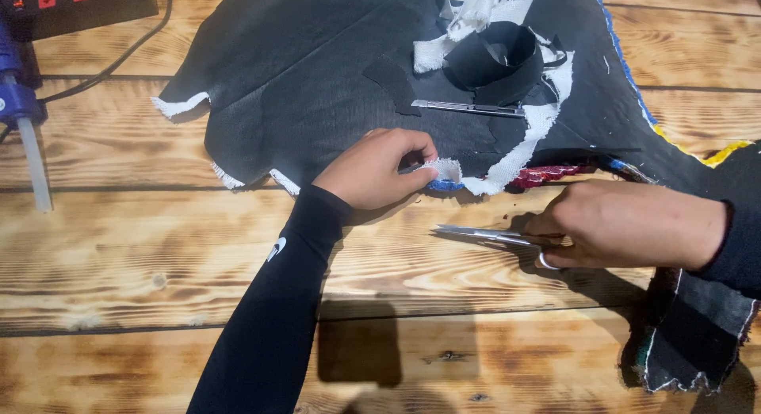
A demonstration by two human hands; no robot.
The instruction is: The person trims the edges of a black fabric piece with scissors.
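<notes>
Wooden table point(158, 255): fabric point(317, 81) under left hand point(372, 168).

This is looking like a small craft or sewing workshop — a scorched-grain plank table point(158, 247) is serving as the bench, with a big sheet of black fabric point(317, 81) and frayed white offcuts point(476, 17) lying across it. A glue gun point(20, 105), a power strip point(71, 5) and a metal blade point(468, 108) are sitting among the scraps — hand tools, not household clutter.
</notes>
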